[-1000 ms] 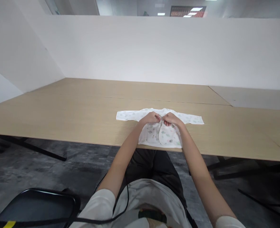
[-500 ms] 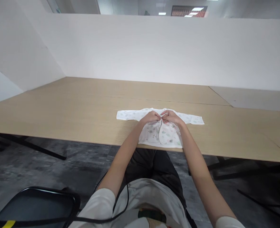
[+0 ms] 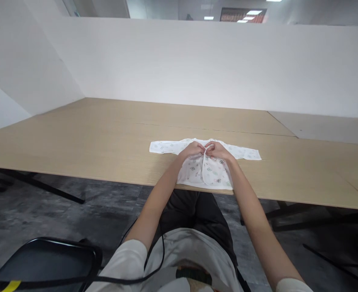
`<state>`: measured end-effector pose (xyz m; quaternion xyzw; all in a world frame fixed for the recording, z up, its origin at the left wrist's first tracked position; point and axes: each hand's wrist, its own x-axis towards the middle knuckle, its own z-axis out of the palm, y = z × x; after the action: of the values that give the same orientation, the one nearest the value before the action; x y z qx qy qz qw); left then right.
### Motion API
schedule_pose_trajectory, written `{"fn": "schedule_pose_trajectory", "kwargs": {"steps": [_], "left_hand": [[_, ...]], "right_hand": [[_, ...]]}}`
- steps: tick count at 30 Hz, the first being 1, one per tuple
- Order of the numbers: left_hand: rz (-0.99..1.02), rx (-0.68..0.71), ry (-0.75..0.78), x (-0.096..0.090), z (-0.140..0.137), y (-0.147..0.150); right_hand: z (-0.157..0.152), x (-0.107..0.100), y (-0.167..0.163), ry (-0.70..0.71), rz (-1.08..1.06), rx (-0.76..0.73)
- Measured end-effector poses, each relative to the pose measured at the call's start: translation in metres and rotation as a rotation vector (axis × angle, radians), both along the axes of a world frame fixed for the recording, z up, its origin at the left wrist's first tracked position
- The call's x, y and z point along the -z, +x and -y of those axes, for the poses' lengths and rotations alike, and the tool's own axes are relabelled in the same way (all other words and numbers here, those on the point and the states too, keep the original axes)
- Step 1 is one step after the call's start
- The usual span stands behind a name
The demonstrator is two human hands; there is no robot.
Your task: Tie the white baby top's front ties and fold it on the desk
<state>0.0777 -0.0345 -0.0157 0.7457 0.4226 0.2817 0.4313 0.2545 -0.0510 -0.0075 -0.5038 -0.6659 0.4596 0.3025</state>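
Note:
A small white baby shirt with a scattered print lies face up at the front edge of the table, its long sleeves stretched out to both sides. My left hand is closed on the cloth at the middle of its front opening. Close beside it, my right hand pinches the other side of the same opening. The fingertips of both hands nearly meet, and the cloth is drawn up a little between them. Below the hands the overlapping front edge curves down to the hem. Whatever small part the fingertips grip is hidden.
The wooden table runs wide to both sides, with a white partition behind it. A black chair stands at lower left. A black cable with a yellow band crosses in front of my body.
My right hand's fingers have shifted slightly at the front opening, and the cloth between the hands is pinched up a bit more. The shirt lies in the same place.

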Motion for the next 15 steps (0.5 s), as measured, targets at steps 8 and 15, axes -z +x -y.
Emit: {"fn": "schedule_pose_trajectory", "kwargs": {"steps": [8,15], "left_hand": [[-0.004,-0.111,0.026,-0.010,0.008,0.004],[-0.073,-0.094,0.069,-0.009,0.009,0.002]], "right_hand": [[0.012,-0.010,-0.007,0.057,0.124,0.026],[0.014,-0.013,-0.013,-0.040,0.103,0.127]]}}
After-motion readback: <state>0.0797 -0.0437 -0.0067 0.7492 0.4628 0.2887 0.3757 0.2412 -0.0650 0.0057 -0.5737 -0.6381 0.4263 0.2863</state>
